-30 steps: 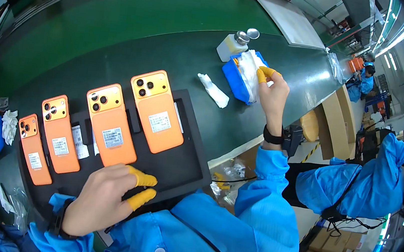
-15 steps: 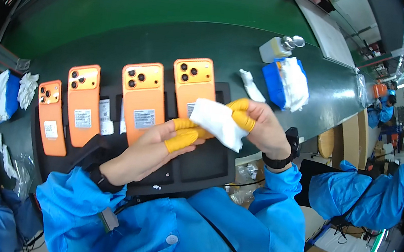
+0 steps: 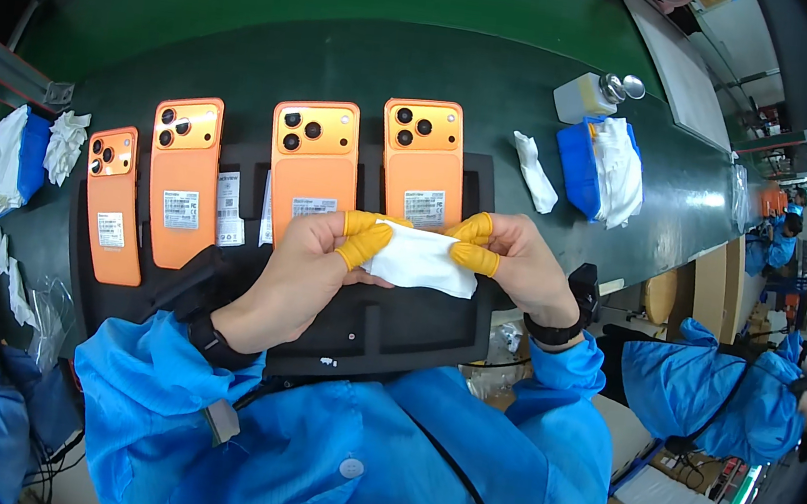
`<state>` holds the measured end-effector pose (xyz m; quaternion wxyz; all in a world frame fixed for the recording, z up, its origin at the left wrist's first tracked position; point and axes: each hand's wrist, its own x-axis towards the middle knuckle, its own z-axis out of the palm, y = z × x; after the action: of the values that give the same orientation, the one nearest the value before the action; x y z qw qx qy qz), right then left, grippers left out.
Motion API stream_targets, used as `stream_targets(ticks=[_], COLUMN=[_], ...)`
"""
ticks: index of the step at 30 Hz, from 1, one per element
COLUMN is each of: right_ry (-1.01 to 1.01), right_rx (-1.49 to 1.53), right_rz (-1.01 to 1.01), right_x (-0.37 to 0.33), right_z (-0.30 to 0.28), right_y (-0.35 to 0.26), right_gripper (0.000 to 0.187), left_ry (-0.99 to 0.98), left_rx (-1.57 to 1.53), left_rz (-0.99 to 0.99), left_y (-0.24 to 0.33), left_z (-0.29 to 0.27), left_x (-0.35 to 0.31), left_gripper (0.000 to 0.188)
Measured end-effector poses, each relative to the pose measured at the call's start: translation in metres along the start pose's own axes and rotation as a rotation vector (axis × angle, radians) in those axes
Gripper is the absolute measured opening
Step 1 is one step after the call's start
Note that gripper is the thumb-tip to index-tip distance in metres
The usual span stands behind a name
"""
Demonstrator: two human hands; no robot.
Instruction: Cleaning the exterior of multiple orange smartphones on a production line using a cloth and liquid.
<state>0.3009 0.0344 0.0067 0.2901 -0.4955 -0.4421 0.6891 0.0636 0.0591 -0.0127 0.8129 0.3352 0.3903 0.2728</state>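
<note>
A white cloth (image 3: 420, 258) is stretched flat between my two hands, above the front of a black foam tray (image 3: 392, 346). My left hand (image 3: 316, 267), in yellow finger cots, pinches its left end. The upper right corner is pinched by my right hand (image 3: 514, 258), also in yellow finger cots. Behind the cloth, an orange phone (image 3: 422, 169) lies back up with a label on it. To its left are a second orange phone (image 3: 313, 165), a third (image 3: 183, 185) and a fourth (image 3: 114, 206), all showing camera lenses and labels.
A pump bottle (image 3: 585, 99) and a blue bin (image 3: 580, 168) of white cloths stand at the back right, beside a crumpled cloth (image 3: 534, 172). Another blue bin (image 3: 28, 168) sits at the left. People in blue smocks work on both sides.
My left hand has taken hold of the cloth's left end. The cloth, hanging slanted from my right hand before, is now pulled level between both hands.
</note>
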Motion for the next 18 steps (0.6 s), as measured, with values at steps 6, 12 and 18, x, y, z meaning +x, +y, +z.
stream_targets(ticks=[6,12,18], right_ry=[-0.183,0.065,1.304], right_rx=[0.114,0.534,-1.258], right_rz=[-0.376,-0.296,-0.844], right_x=[0.003,0.002,0.016], right_z=[0.007,-0.014,-0.128], right_y=[0.013,0.004,-0.044], right_gripper=[0.012,0.021,0.021], left_ry=[-0.183,-0.426,-0.539], left_rx=[0.167,0.889,1.642], left_rz=[0.011,0.503,0.905], left_y=[-0.011,-0.01,-0.02], left_z=[0.009,0.008,-0.002], left_x=[0.002,-0.018,-0.042], left_gripper=[0.024,0.024,0.038])
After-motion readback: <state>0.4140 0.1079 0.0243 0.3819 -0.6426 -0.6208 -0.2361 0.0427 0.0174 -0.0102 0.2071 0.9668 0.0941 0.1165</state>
